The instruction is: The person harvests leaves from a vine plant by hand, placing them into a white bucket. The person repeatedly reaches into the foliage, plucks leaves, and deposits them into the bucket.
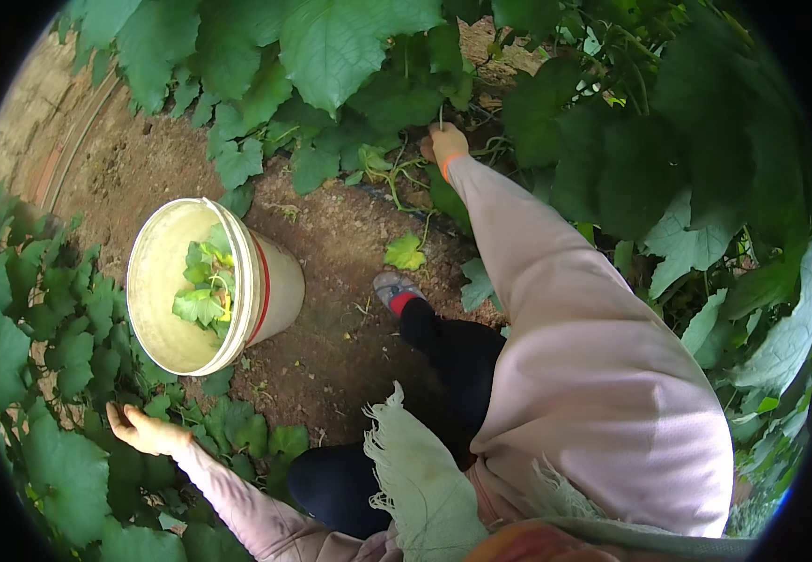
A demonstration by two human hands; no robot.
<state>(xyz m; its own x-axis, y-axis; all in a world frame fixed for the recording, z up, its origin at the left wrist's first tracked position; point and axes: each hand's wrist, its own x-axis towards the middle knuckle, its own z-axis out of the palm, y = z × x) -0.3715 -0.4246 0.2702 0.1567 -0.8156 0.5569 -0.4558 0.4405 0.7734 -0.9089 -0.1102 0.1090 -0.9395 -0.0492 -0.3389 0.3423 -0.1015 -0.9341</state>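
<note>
My right hand (447, 144), with an orange band at the wrist, reaches far forward into the vines. Its fingers are closed on a thin leaf stem (441, 116); the fingertips are partly hidden. Low on the left, my left hand (147, 434) hangs over green leaves, its fingers loosely bent and apart, holding nothing. Between the hands, nearer the left one, a cream bucket (280, 288) with a red stripe leans toward the left. Picked green and yellowing leaves (205, 290) lie inside it.
Broad-leaved vines (340, 47) crowd the far side and right. Low leafy plants (59, 347) cover the left. Brown soil (317, 351) runs between them, with a yellowish leaf (405, 251) near my shoe (395, 288). A pale hose (81, 136) lies at the far left.
</note>
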